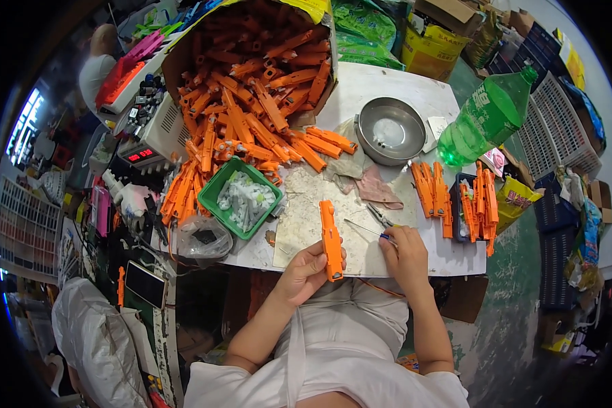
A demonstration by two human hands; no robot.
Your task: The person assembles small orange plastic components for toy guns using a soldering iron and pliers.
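Note:
My left hand [304, 273] is closed around the lower part of a long orange plastic part [330, 238], held upright near the table's front edge. A grey piece shows at its lower end. Just to the right, my right hand [406, 255] grips a small screwdriver [367, 228] whose thin metal shaft points left toward the orange part. Its handle is mostly hidden by my fingers; a bit of blue shows. Tip and orange part look apart. Behind my right hand lies a pair of pliers [379, 215], close to a pinkish cloth [378, 188].
A large box spills orange parts [251, 102] onto the table. A green basket [211, 204] holds small whitish pieces. A metal bowl [415, 129], a green bottle [486, 119] and a dark bin [461, 231] beside more orange parts stand right. A power supply [153, 136] sits left.

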